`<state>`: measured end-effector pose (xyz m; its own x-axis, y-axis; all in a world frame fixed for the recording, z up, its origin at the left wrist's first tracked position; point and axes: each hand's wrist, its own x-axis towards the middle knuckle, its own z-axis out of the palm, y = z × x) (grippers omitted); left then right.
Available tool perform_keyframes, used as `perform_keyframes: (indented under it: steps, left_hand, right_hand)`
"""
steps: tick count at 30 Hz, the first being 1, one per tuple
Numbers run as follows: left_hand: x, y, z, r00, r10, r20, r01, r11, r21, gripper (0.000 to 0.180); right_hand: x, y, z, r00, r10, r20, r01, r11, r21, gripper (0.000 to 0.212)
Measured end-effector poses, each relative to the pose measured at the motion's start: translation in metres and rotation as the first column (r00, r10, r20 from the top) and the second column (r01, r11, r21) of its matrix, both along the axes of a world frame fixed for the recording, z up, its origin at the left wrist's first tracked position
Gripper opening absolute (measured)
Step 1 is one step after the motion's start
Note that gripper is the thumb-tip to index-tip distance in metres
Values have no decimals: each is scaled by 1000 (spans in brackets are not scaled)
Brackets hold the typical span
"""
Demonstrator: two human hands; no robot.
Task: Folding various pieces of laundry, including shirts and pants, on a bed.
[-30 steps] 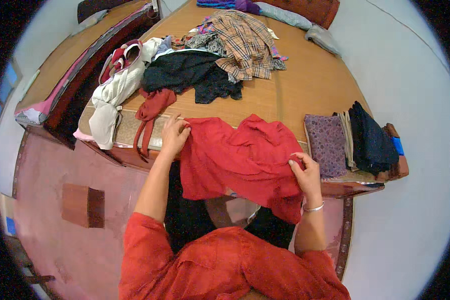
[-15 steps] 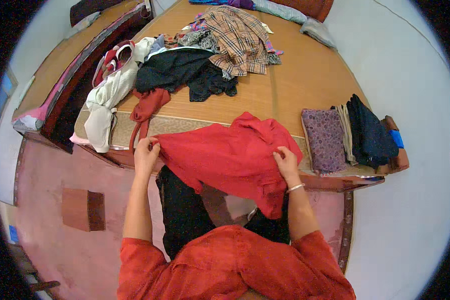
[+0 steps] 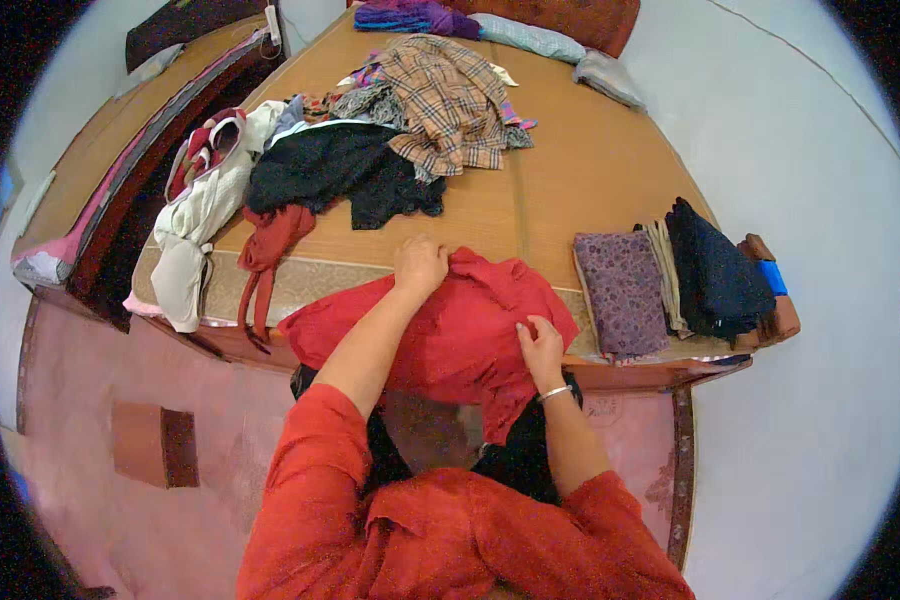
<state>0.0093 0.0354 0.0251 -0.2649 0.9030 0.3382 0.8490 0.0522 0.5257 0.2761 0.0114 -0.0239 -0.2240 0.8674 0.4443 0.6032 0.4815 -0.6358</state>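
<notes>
A red garment (image 3: 440, 330), perhaps a shirt, lies spread and wrinkled over the front edge of the bed and my lap. My left hand (image 3: 420, 265) reaches across it to its far edge, the back of the hand up and the fingers bent down. What those fingertips hold is hidden. With thumb and fingers together, my right hand (image 3: 540, 350) pinches the cloth at the garment's right side. A dark red strip of cloth (image 3: 275, 240) hangs over the bed edge to the left.
Heaped on the bed (image 3: 550, 180) are a plaid cloth (image 3: 450, 100), black garments (image 3: 325, 165) and white clothing (image 3: 205, 195). At the right stand a folded purple patterned cloth (image 3: 620, 295) and folded dark clothes (image 3: 715, 270). A brown box (image 3: 138, 443) sits on the pink floor.
My left hand has let go of the garment's left end and moved right to its far edge. That end has sunk down. My right hand stays on the right side.
</notes>
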Motion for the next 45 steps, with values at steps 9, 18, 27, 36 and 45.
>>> perform_keyframes:
  steps: [9, 18, 27, 36, 45]
  left_hand:
    - [18, 27, 2, 996, 44, -73, -62, 961, -270, 23]
    - [63, -55, 51, 595, -462, 657, 383, 882, 273, 10]
    - [72, -123, 47, 275, -460, 844, 451, 837, 309, 3]
    - [82, -140, 56, 176, -437, 882, 503, 810, 301, 23]
    - [57, -130, 58, 188, -415, 890, 248, 897, 365, 16]
  right_hand:
    - [5, 1, 10, 998, -12, -67, -2, 981, -196, 27]
    - [-22, -70, 121, 807, 526, -268, -571, 810, -129, 18]
    - [-26, -80, 134, 902, 337, -271, -354, 935, -16, 22]
    - [-17, -79, 127, 928, 238, -288, -286, 948, -141, 24]
    - [14, -81, 110, 872, 485, -69, -488, 845, -217, 25]
